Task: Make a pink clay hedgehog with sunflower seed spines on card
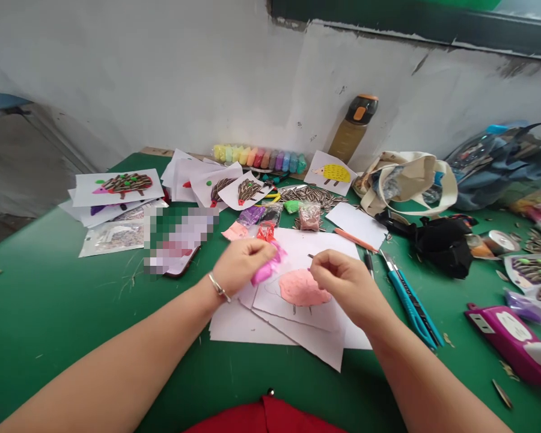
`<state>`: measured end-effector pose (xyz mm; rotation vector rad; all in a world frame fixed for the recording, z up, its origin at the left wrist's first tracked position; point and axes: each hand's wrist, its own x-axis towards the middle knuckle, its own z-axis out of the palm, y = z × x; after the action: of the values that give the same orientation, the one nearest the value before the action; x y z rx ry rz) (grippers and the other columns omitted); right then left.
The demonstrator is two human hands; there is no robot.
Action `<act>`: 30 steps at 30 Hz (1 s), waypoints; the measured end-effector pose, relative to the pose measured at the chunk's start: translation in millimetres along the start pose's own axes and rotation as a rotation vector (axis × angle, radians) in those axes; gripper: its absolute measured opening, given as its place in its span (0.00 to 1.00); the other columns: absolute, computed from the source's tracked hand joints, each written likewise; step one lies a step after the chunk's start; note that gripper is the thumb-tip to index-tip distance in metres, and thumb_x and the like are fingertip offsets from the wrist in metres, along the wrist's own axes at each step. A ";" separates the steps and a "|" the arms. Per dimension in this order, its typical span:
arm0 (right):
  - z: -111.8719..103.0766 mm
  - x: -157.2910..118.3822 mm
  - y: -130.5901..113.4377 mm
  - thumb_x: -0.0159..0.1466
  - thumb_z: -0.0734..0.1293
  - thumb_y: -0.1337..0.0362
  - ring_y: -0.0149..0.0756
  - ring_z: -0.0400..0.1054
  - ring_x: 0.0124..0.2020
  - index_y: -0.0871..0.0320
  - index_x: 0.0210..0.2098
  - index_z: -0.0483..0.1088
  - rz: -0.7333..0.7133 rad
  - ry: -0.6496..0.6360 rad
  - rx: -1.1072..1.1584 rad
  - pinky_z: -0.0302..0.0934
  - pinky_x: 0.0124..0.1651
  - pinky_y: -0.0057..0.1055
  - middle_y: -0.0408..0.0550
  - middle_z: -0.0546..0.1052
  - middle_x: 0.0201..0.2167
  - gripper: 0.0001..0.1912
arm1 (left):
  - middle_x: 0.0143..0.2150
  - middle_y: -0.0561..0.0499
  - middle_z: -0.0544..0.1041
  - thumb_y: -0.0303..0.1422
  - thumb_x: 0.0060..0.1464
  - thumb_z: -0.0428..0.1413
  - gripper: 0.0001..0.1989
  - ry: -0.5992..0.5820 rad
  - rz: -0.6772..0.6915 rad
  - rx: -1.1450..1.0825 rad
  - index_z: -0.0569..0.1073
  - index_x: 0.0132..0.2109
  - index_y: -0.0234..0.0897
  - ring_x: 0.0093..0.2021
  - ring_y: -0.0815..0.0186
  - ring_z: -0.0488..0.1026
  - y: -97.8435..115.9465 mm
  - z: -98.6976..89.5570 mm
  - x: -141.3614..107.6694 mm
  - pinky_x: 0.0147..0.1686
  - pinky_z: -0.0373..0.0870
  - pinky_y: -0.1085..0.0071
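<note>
My left hand point(240, 263), with a metal bangle at the wrist, is closed on a bright pink clay packet point(265, 273) in crinkled plastic. My right hand point(342, 278) is pinched closed over the right side of a drawing. A small dark tip shows at its fingers, too small to name. Under both hands lie stacked white paper sheets point(234, 328). On the top sheet is a pencil-outlined animal with a flat salmon-pink clay body point(300, 288) and short drawn legs. Red, purple, black, green and brown clay packets point(309, 216) lie just beyond the hands.
Sunflower seeds point(313, 195) are heaped behind, beside finished hedgehog pictures point(126, 183). A phone point(180, 252) lies left. Rightward are a blue utility knife point(410, 294), an orange pen point(356, 239), a magenta tool point(514, 343) and a cloth bag point(415, 180). A bottle point(354, 129) leans on the wall.
</note>
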<state>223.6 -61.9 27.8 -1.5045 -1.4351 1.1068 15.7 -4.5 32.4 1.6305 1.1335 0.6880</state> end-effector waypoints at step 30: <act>-16.8 13.9 10.5 0.56 0.73 0.54 0.22 0.60 0.17 0.58 0.28 0.71 0.177 0.071 0.615 0.53 0.19 0.22 0.40 0.72 0.20 0.14 | 0.43 0.40 0.75 0.35 0.64 0.47 0.14 -0.254 0.703 0.872 0.73 0.46 0.31 0.49 0.55 0.70 -20.0 18.7 -2.0 0.54 0.66 0.55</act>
<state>242.8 -48.2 22.3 -1.2162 -0.8093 1.4237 23.9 -12.5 7.5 2.8362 0.6695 0.3837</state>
